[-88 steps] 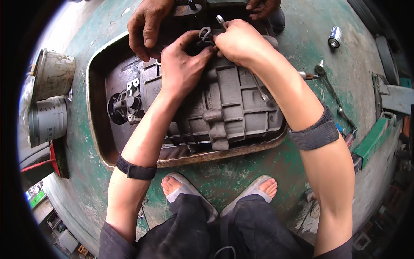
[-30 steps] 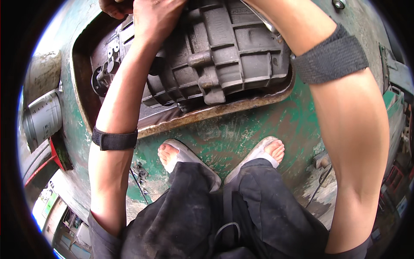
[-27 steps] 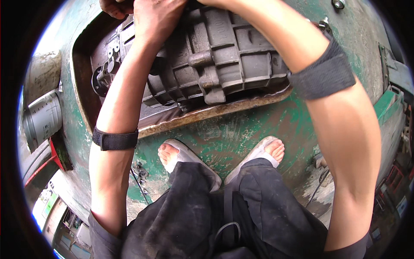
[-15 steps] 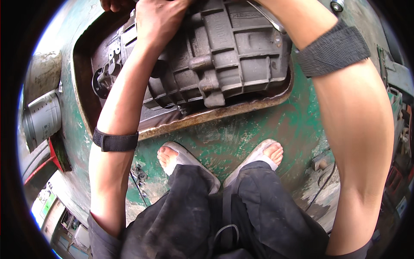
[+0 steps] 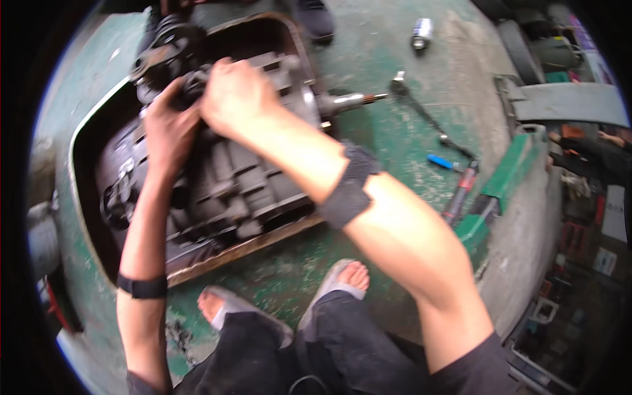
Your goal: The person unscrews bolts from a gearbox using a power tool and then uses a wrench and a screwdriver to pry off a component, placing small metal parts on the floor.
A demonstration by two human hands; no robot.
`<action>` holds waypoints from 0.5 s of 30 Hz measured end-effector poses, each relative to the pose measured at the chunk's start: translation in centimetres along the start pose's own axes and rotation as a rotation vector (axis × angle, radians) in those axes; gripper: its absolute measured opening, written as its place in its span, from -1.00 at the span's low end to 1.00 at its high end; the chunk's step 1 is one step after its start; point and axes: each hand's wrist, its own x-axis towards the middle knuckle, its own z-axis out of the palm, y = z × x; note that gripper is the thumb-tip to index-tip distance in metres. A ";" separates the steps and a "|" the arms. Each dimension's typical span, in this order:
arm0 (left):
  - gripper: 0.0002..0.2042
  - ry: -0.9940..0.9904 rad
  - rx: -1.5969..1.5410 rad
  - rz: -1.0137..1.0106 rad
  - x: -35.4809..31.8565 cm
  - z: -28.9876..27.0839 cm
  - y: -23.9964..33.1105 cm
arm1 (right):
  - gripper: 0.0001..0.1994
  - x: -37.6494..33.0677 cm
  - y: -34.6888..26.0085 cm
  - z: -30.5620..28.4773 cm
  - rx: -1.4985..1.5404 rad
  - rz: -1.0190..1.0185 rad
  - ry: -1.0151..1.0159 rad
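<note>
A grey ribbed metal gearbox (image 5: 230,187) lies in a rusty-rimmed tray (image 5: 243,253), its splined shaft (image 5: 355,101) sticking out to the right. Both my hands meet over its far left part, at a dark metal fitting (image 5: 192,85). My left hand (image 5: 170,128) has its fingers curled around the near side of this fitting. Close against it, my right hand (image 5: 238,99) is closed, knuckles up; what its fingers grip is hidden and blurred. A larger dark round part (image 5: 164,59) stands just beyond my hands.
On the green floor to the right lie a ratchet wrench (image 5: 424,112), a blue-handled tool (image 5: 440,160), a red-and-black handle (image 5: 461,191) and a small can (image 5: 421,33). A green metal beam (image 5: 507,174) stands beyond. Another person's dark shoe (image 5: 314,18) is behind the tray.
The view has shifted, showing more of the gearbox's far side and the tools on the right. My right arm has swung left, bringing that hand beside my left one.
</note>
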 end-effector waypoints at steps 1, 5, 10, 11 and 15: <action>-0.64 -0.039 -0.052 -0.056 0.0 -0.3 -0.8 | -0.67 1.0 0.0 -0.2 0.083 0.112 -0.127; -0.59 -0.054 -0.007 -0.183 0.2 -0.6 -5.0 | -0.61 5.9 0.1 0.5 -0.042 0.185 -0.372; -0.52 -0.060 -0.073 -0.087 -0.1 -0.7 -9.8 | -0.71 6.9 1.2 6.4 0.238 0.337 -0.196; -0.51 -0.062 -0.179 -0.102 -0.1 -0.7 -10.2 | -0.70 6.0 0.9 7.8 0.256 0.334 0.028; -0.53 -0.145 -0.177 -0.173 0.1 -0.5 -10.8 | -0.82 3.4 0.8 9.1 0.207 0.188 0.197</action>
